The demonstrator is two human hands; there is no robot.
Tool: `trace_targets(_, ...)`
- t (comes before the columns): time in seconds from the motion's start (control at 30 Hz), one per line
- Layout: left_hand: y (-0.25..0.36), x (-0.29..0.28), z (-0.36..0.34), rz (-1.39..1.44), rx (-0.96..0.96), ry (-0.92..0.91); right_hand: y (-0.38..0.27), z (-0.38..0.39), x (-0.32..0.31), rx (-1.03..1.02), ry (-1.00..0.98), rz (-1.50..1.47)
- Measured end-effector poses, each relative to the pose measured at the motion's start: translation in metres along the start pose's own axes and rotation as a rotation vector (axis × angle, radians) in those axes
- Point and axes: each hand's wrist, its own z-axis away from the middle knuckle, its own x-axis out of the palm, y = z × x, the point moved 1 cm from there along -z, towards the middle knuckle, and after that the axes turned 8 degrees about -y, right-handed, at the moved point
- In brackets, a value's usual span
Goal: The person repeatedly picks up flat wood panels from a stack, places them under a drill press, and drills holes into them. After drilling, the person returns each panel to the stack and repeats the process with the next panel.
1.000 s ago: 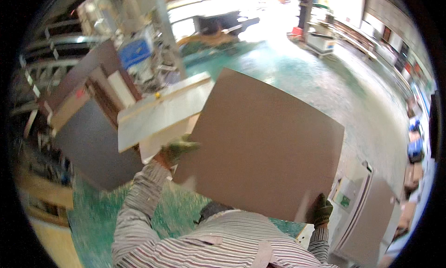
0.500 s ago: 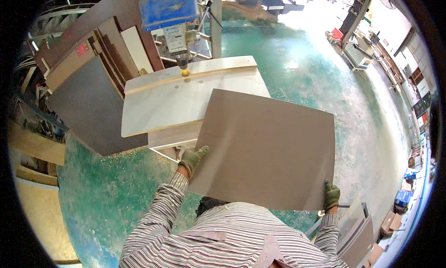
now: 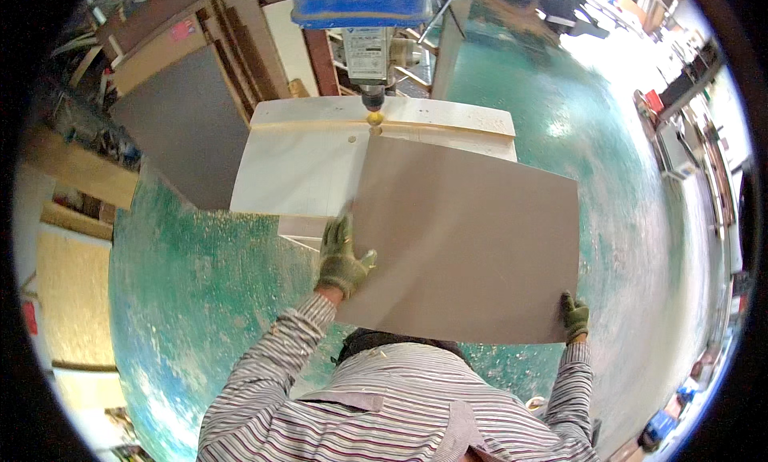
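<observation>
A brown rectangular panel [image 3: 468, 238] lies slanted in front of me, its far part over a white-topped work table [image 3: 296, 170]. Along the panel's left edge rests my left hand [image 3: 344, 262] in a green glove, fingers stretched forward and thumb out over the surface. My right hand [image 3: 574, 318], also gloved, grips the panel's right edge close to the near corner; its thumb shows on top while the other fingers are partly hidden. Just beyond the panel's far left corner, a drill press [image 3: 370, 58] points its yellow-tipped bit [image 3: 375, 119] down at the table.
A raised pale fence [image 3: 448, 116] runs across the table behind the bit. Brown and grey boards [image 3: 180, 122] lean at the far left. Light wooden sheets [image 3: 76, 286] stand at the left. The green floor [image 3: 208, 286] carries scattered chips.
The panel has moved forward over the table, its far left corner nearer the bit. My left hand has shifted forward along the edge and straightened its fingers. The view has turned.
</observation>
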Motion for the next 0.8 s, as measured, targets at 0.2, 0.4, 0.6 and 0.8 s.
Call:
trace_targets(0.2,0.025,0.002,-0.096,-0.236,0.157,-0.009,-0.019,-0.08,0.023,-0.083,-0.096,-0.113)
trace_targets(0.4,0.013,0.016,-0.123,-0.31,0.109,0.08,-0.054,-0.111,0.028,-0.111,-0.145,-0.061)
trace_targets(0.6,0.009,0.007,-0.129,-0.286,0.084,0.019,-0.056,-0.113,0.036,-0.036,-0.194,-0.119)
trace_targets(0.8,0.005,0.0,-0.132,-0.259,0.113,0.055,-0.069,-0.099,0.035,-0.104,-0.225,-0.131)
